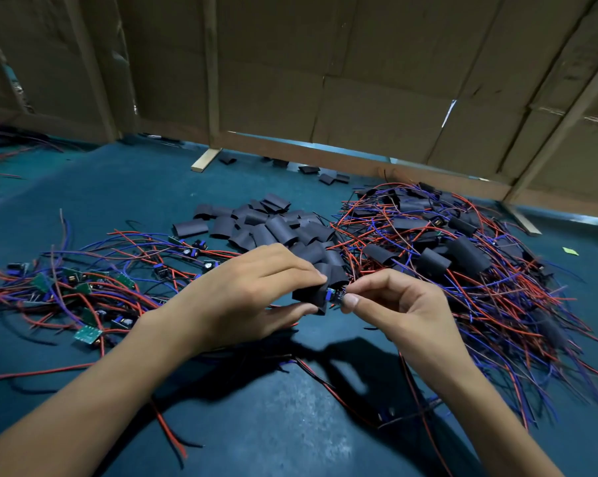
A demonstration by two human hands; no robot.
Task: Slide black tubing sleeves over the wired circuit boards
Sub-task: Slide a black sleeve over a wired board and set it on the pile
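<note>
Two hands meet over the middle of the table [256,425], which is covered in blue-green felt. The left hand [256,287] has its grip curled round one black tubing sleeve [309,293], thumb below and fingers on top. The right hand [399,306] pinches one small wired circuit board [335,295] between thumb and forefinger; the board's near end sits in the sleeve's mouth, its blue part and far end showing outside. Red and black wires [332,380] trail down from the hands onto the table.

Three heaps lie behind the hands. At the left is a spread of bare boards [87,294], green with red, blue and black leads; at least a dozen boards show, the exact count unclear in the tangle. In the middle is a pile of empty sleeves [263,228], roughly thirty, overlapping too much to count. At the right is a mound of sleeved boards [462,256] with their leads fanned out; perhaps fifteen show. About six loose sleeves [328,179] lie near the cardboard wall [359,80] at the back. One small green scrap [570,250] lies at the far right
</note>
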